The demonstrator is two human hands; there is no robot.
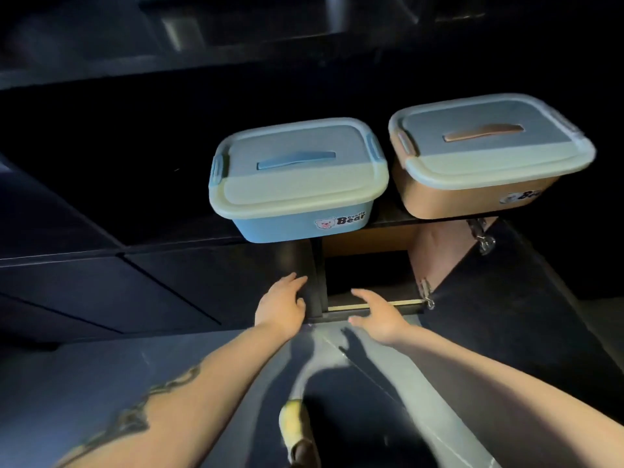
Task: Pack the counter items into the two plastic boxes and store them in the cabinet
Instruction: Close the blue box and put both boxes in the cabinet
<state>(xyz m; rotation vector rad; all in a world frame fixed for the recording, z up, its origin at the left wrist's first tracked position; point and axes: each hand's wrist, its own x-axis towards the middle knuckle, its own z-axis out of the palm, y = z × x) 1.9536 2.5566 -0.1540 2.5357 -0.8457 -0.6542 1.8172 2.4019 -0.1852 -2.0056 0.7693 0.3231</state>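
A blue lidded plastic box (297, 184) and a tan lidded plastic box (486, 157) sit side by side at the dark counter's (101, 184) front edge (both lids closed). Below that edge, the dark cabinet (368, 275) stands open; the left hand (282, 305) rests flat on its left door (304, 265), the right hand (378, 315) hovers before the opening, fingers spread, holding nothing.

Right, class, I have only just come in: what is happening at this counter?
A person is putting two lidded plastic boxes away. The blue box and the tan box sit closed, side by side, at the edge of the dark counter. Below them a cabinet stands open. The left hand rests on the left door's edge; the right hand reaches, open, toward the opening.
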